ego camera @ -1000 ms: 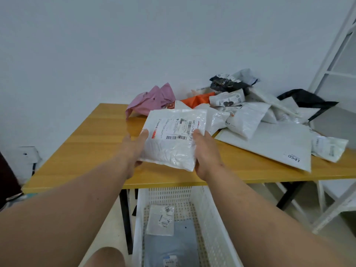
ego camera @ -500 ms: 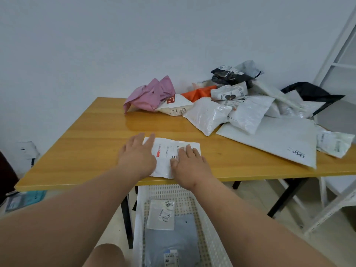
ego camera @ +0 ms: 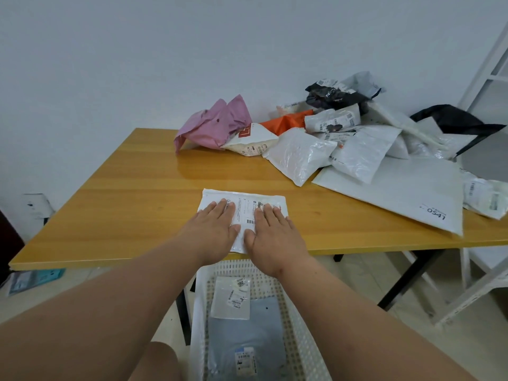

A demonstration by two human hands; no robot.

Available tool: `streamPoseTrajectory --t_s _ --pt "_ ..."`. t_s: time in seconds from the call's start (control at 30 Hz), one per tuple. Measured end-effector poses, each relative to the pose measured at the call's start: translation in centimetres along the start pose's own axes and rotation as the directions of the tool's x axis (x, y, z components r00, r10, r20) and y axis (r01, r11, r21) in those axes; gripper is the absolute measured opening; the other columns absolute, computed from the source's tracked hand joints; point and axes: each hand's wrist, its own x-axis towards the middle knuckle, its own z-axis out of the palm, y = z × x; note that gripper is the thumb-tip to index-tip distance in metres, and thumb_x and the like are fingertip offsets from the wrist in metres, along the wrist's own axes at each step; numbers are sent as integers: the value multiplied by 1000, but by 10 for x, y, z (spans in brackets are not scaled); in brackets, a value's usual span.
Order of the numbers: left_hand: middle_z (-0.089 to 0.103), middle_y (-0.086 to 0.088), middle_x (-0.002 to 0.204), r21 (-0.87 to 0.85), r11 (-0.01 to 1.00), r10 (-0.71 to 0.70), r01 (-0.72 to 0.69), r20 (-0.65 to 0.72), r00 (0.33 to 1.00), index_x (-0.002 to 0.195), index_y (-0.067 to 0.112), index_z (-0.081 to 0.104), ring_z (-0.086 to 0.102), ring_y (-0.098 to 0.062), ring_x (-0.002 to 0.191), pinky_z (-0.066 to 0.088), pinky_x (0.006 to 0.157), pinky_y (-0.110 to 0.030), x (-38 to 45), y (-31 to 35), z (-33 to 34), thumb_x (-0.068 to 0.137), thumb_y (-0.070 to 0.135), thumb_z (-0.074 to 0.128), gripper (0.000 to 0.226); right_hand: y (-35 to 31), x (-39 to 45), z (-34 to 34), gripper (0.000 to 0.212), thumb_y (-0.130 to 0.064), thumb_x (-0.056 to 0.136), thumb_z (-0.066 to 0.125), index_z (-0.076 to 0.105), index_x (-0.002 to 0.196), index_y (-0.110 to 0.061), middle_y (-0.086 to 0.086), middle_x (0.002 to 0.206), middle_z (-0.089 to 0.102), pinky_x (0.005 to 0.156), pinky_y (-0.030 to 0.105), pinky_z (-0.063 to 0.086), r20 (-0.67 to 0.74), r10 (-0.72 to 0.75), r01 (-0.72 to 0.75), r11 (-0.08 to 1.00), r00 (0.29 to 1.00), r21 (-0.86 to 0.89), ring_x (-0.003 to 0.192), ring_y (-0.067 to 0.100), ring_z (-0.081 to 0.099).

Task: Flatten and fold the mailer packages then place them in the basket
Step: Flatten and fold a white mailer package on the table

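From the head view we've got the mailer (ego camera: 243,213) lying at the bench's (ego camera: 123,204) near edge, left hand (ego camera: 213,232) and right hand (ego camera: 272,237) flat-palmed on it, squashing air out. Basket (ego camera: 199,312) waits right underneath.

Both forearms stretched forward, left hand (ego camera: 217,231) and right hand (ego camera: 270,235) palm-down, fingers straight, side by side

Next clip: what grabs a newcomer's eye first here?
Both hands, left hand and right hand, press a white labelled plastic mailer flat near the front edge of the yellow wooden table. Behind, at the far right, sits a heap of crumpled mailers.
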Motion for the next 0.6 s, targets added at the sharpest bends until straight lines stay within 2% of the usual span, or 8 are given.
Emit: streamPoseTrajectory --t_s 0.6 --pt "0 -4 165 7 1000 -6 7 -39 999 157 16 1 -1 -20 151 6 123 -40 -6 4 3 104 45 15 62 0 1 8 64 -45 102 21 15 155 -11 8 164 9 123 43 5 -46 -12 11 999 999 -32 152 23 1"
